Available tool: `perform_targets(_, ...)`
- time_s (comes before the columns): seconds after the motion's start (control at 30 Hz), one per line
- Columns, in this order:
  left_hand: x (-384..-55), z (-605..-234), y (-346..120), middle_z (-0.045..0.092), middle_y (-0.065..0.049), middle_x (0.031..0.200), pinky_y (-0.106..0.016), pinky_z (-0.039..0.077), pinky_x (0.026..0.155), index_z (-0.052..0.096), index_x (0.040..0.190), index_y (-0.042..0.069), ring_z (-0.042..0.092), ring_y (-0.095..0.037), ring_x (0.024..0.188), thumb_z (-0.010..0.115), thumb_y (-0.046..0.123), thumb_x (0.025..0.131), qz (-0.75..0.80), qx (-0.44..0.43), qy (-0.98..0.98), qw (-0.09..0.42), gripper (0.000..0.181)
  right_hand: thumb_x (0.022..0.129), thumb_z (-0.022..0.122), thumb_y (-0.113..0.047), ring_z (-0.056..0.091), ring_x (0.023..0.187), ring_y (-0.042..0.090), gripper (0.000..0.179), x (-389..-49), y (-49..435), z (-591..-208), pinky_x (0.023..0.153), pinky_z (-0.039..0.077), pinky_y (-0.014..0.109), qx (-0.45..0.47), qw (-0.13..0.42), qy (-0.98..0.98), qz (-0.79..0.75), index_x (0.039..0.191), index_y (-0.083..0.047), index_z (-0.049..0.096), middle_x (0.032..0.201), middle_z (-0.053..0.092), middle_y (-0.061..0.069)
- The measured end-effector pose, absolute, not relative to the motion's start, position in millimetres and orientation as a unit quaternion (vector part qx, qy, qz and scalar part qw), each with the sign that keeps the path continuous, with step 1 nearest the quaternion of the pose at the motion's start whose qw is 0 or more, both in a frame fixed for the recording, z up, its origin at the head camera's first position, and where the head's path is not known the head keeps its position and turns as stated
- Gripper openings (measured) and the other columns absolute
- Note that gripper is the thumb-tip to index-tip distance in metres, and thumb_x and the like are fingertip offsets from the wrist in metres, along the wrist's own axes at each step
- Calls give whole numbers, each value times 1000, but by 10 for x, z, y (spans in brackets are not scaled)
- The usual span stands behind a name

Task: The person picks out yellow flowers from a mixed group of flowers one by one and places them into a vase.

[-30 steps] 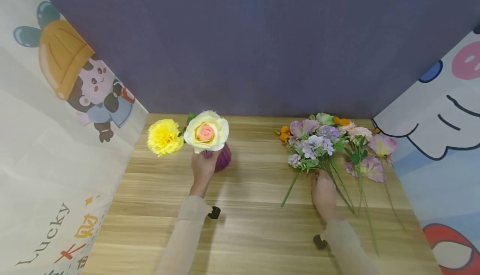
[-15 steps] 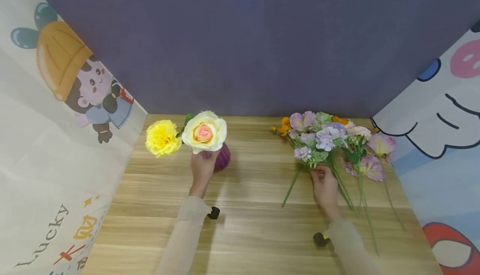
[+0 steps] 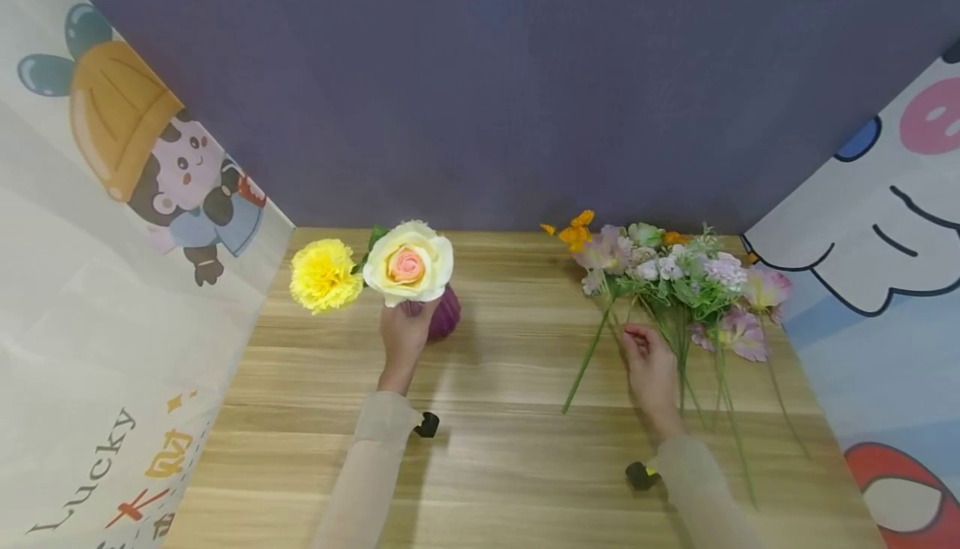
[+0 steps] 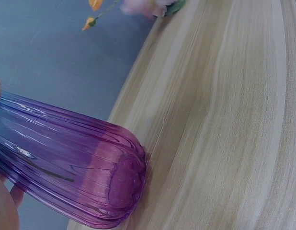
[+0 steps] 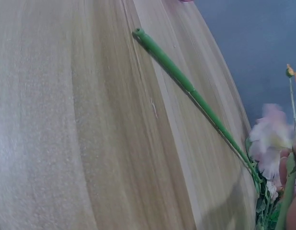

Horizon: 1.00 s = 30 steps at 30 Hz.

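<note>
My left hand (image 3: 405,332) grips the neck of a ribbed purple-blue glass vase (image 4: 81,158), whose base is at the table. A cream rose (image 3: 410,264) with a pink centre and a yellow carnation (image 3: 326,276) stand above the vase; in the left wrist view a dark stem shows through the glass. At the right-hand pile, my right hand (image 3: 651,370) pinches a green flower stem (image 5: 288,194) between thumb and fingers. It seems to lead up to the orange flowers (image 3: 576,232), though other blooms cover part of its length.
Purple and white flowers (image 3: 723,270) lie heaped at the back right, with pink-purple blooms (image 3: 742,335) beside them. A thick green stem (image 3: 585,366) lies left of my right hand. A dark panel (image 3: 480,91) backs the wooden table (image 3: 510,466); printed side walls flank it.
The orange flowers have risen a little at the pile's left. The purple-white cluster has slid right and dropped away from my right hand. My left hand stays on the vase.
</note>
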<state>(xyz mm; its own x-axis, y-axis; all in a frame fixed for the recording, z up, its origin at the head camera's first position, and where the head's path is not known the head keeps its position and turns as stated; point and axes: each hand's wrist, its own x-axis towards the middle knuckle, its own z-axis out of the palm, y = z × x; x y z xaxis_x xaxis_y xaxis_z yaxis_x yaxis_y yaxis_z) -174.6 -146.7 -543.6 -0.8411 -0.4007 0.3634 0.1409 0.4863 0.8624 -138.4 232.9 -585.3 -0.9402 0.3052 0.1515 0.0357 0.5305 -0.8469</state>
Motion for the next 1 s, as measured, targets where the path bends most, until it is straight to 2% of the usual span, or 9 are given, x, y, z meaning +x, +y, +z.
perform_targets(0.1, -1750, -5443, -1469, 69, -24, 110, -54, 53, 98, 60, 134, -3, 65, -39, 98, 87, 21, 82, -494, 76, -822, 273, 64, 101, 66, -8, 66, 87, 10, 19, -1376, 2317, -5853, 73, 46, 2, -97, 147, -851, 495, 117, 1, 70, 102, 73, 19)
perform_targets(0.23, -1759, -5454, -1471, 66, -21, 92, -53, 55, 85, 63, 127, -3, 62, -36, 83, 87, 21, 82, -491, 75, -824, 275, 57, 101, 65, -7, 60, 84, -5, 19, -1375, 2304, -5856, 75, 47, 3, -86, 163, -833, 522, 116, 4, 69, 102, 71, 22)
perform_targets(0.4, -1764, -5464, -1476, 64, -18, 87, -49, 55, 81, 63, 125, -2, 61, -32, 81, 87, 21, 82, -499, 86, -820, 265, 54, 100, 64, -2, 59, 85, -6, 19, -1366, 2242, -5760, 76, 48, 3, -63, 196, -799, 565, 115, 10, 68, 102, 70, 26)
perform_targets(0.5, -1759, -5460, -1475, 66, -19, 91, -50, 55, 86, 63, 128, -2, 62, -34, 85, 87, 21, 82, -505, 90, -817, 261, 57, 99, 63, 4, 59, 85, -9, 17, -1366, 2203, -5707, 75, 47, 2, -50, 223, -790, 569, 113, 14, 67, 101, 69, 31)
perform_targets(0.6, -1756, -5454, -1473, 66, -20, 93, -52, 55, 88, 63, 128, -1, 62, -35, 87, 87, 22, 82, -509, 91, -816, 259, 57, 98, 63, 6, 58, 85, -9, 17, -1375, 2209, -5743, 75, 46, 2, -46, 217, -795, 564, 113, 14, 67, 102, 69, 32)
perform_targets(0.77, -1757, -5437, -1468, 67, -20, 96, -53, 55, 91, 63, 129, -1, 63, -36, 89, 87, 23, 82, -505, 93, -818, 258, 57, 98, 66, 2, 59, 85, -1, 17, -1391, 2250, -5907, 73, 46, 3, -58, 162, -828, 534, 114, 9, 69, 102, 69, 23)
perform_targets(0.9, -1758, -5430, -1462, 69, -22, 105, -54, 54, 97, 62, 131, -1, 65, -39, 97, 87, 21, 82, -501, 93, -820, 261, 59, 99, 66, 1, 63, 86, 15, 17, -1409, 2240, -5974, 73, 45, 2, -56, 131, -857, 495, 113, 9, 68, 103, 69, 23)
perform_targets(1.0, -1756, -5434, -1461, 69, -23, 113, -54, 52, 102, 61, 134, -1, 65, -39, 103, 86, 21, 82, -503, 91, -818, 263, 62, 100, 64, 1, 65, 88, 28, 16, -1424, 2232, -6024, 73, 46, 7, -45, 118, -880, 458, 113, 9, 67, 102, 69, 24)
